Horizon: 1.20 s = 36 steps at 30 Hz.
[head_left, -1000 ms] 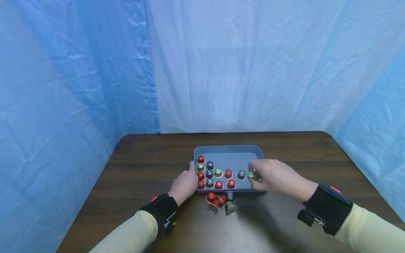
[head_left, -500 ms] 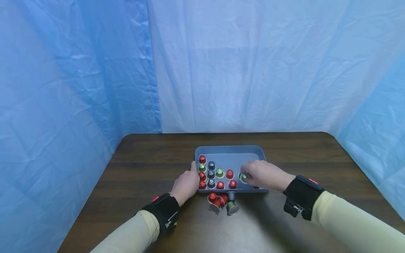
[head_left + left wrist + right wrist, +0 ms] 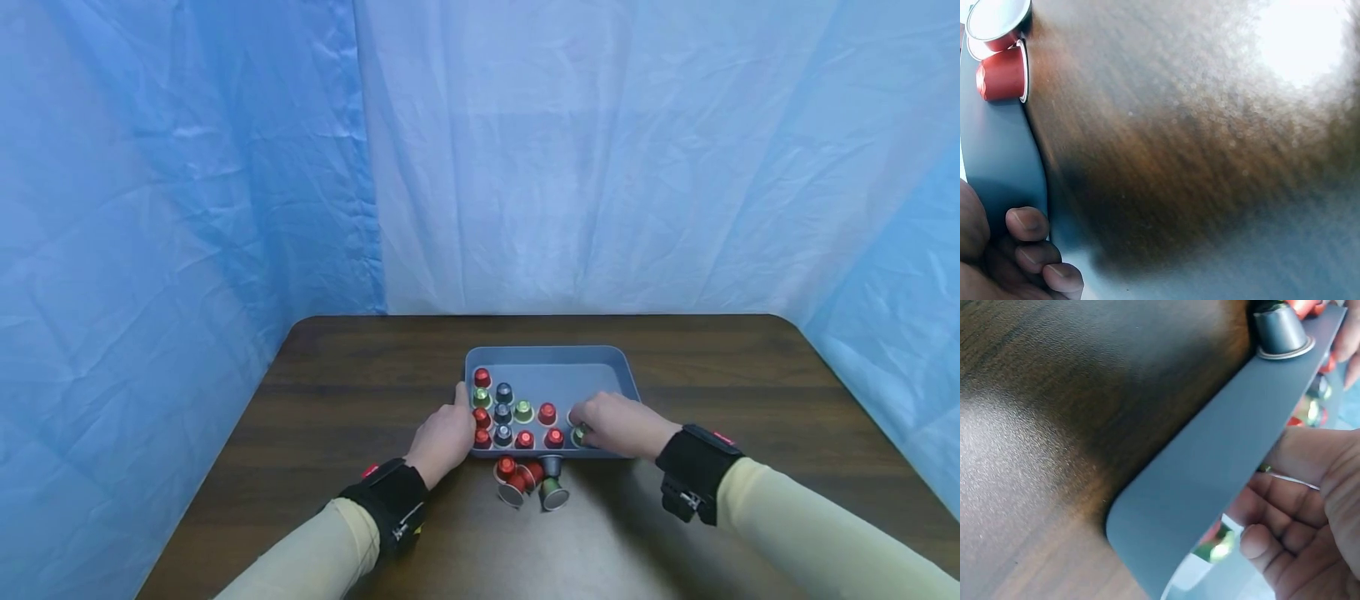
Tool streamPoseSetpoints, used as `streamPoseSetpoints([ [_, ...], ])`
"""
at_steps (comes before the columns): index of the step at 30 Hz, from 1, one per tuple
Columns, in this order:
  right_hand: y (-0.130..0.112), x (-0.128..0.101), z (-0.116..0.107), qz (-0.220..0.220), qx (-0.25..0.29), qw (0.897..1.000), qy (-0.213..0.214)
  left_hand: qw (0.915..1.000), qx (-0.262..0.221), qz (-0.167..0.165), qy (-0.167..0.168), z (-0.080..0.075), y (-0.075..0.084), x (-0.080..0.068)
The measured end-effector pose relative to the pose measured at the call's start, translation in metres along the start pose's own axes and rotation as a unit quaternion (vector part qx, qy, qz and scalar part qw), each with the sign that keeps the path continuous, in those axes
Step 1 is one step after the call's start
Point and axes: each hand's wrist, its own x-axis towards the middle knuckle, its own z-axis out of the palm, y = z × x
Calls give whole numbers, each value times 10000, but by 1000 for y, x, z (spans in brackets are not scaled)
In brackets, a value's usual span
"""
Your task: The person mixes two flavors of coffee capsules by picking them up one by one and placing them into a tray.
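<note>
A grey-blue tray (image 3: 551,357) sits mid-table and holds several red, green and dark blue coffee capsules (image 3: 502,412) standing in rows at its left. My left hand (image 3: 457,417) grips the tray's front left corner, thumb on the rim; in the left wrist view its fingers (image 3: 1029,222) curl against the tray's outer wall (image 3: 997,156). My right hand (image 3: 585,427) reaches over the tray's front right part and pinches a green capsule (image 3: 578,434) low in the front row, beside a red capsule (image 3: 554,437). In the right wrist view the tray wall (image 3: 1222,469) partly hides that green capsule (image 3: 1219,544).
Several loose capsules (image 3: 525,479) lie in a cluster on the dark wooden table (image 3: 337,400) just before the tray's front wall; one grey capsule (image 3: 1279,328) leans against it. Blue cloth walls (image 3: 187,167) close in the back and sides.
My right hand has carried the green capsule from the tray's right side leftward and toward me, down to the front row. The left hand stays on the tray's corner.
</note>
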Motion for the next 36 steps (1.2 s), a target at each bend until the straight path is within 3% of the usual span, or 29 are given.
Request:
streamPoseSetpoints([
  [13,5,0,5,-71,-116,9998,148,9999,-112,-22,-26,0,1,0],
  [20,2,-4,-1,233,-1,9996,136,9999,-139,10,-13,-2,-1,-1],
  [28,-4,-17,-19,235,187,9981,532,9999,-142,-68,-14,-1,1,0],
  [36,-19,-29,-27,-17,-51,9940,1091,9998,-157,-94,-34,-1,1,0],
])
